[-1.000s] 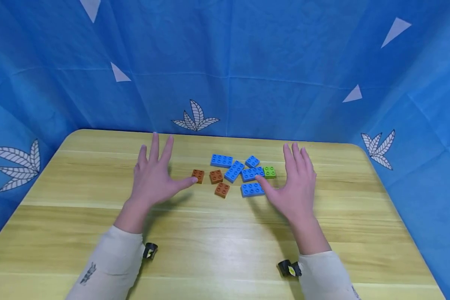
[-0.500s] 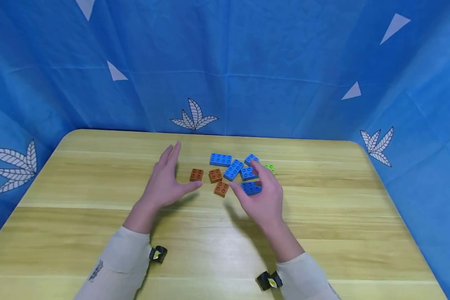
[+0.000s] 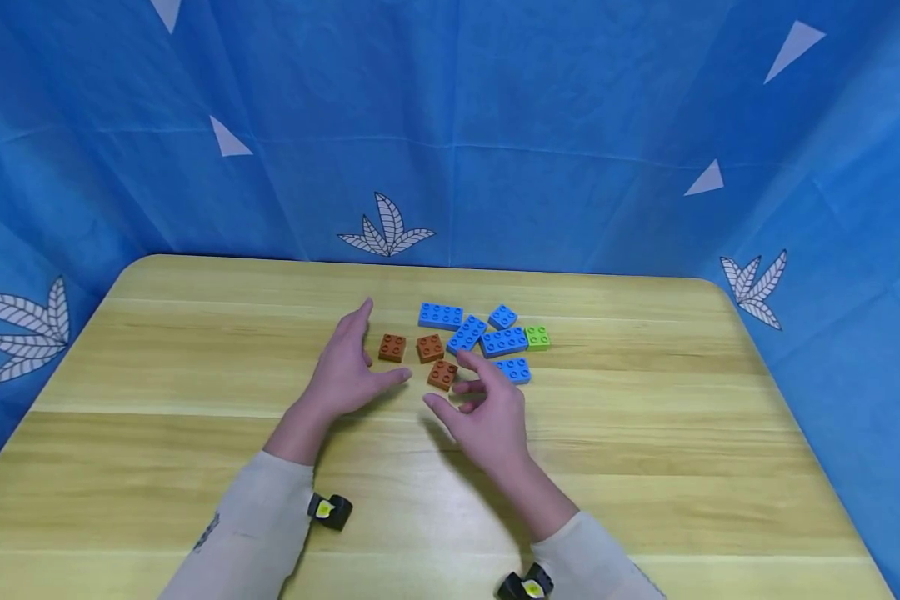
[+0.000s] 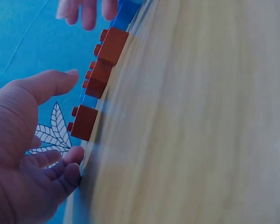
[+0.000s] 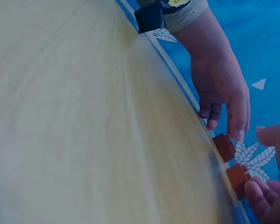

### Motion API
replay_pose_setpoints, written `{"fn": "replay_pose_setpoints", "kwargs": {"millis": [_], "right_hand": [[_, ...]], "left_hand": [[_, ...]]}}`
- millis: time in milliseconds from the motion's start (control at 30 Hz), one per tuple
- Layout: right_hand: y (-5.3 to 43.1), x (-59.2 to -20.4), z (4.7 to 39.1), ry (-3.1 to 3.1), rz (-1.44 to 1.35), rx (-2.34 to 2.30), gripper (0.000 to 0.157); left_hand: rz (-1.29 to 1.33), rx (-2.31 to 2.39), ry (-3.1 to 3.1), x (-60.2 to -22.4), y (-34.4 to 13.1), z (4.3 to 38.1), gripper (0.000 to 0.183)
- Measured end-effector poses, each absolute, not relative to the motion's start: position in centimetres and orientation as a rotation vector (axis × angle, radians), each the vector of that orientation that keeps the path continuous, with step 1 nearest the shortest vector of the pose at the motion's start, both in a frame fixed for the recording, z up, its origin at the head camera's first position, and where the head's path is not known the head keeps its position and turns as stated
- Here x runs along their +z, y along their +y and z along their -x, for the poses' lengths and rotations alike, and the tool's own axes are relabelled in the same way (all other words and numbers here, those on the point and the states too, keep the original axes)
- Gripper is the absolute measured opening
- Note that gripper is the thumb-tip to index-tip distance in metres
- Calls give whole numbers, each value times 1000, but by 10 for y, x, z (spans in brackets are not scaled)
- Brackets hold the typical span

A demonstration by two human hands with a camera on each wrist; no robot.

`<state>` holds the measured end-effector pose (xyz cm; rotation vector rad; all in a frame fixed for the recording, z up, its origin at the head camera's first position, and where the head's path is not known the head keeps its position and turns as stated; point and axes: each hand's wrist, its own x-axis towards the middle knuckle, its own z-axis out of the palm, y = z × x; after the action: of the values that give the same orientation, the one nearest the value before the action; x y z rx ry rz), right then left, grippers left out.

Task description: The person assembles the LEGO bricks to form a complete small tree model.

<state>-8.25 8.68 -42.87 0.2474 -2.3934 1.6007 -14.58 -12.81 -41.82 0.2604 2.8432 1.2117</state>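
Observation:
Three square brown toy bricks lie on the wooden table. My left hand (image 3: 341, 375) is beside the leftmost brown brick (image 3: 392, 348), thumb spread away from the fingers and nothing held. Another brown brick (image 3: 430, 348) sits between that one and the blue bricks. Close to the front brown brick (image 3: 442, 375) is my right hand (image 3: 491, 417), its fingers loosely bent and its thumb apart, with nothing between them. The right wrist view shows those fingers (image 5: 257, 198) by a brown brick (image 5: 236, 178); whether they touch it I cannot tell. My right hand partly covers a blue brick (image 3: 515, 371).
Behind and right of the brown bricks lie a long blue brick (image 3: 441, 316), a slanted blue brick (image 3: 467, 334), a small blue brick (image 3: 502, 317) and another long blue brick (image 3: 504, 342). A green brick (image 3: 537, 337) adjoins the latter. A blue curtain (image 3: 570, 167) hangs behind the table (image 3: 682, 417).
My right hand has swung left and nearer me, from the blue and green bricks to the front brown one, its fingers bending. My left hand has moved slightly right and nearer. The bricks stay put.

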Motion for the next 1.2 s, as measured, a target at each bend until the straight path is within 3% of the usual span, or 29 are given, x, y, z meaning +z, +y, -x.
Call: {"fn": "replay_pose_setpoints", "kwargs": {"millis": [333,1200], "right_hand": [[87,-440,86,-2472,-122,1684,69],[110,-443,123,-2621,-206,1697,44]], "left_hand": [[-224,1292,2850,-426,-126,149,98],[-180,1273,2854,-435,-126,151,49]]}}
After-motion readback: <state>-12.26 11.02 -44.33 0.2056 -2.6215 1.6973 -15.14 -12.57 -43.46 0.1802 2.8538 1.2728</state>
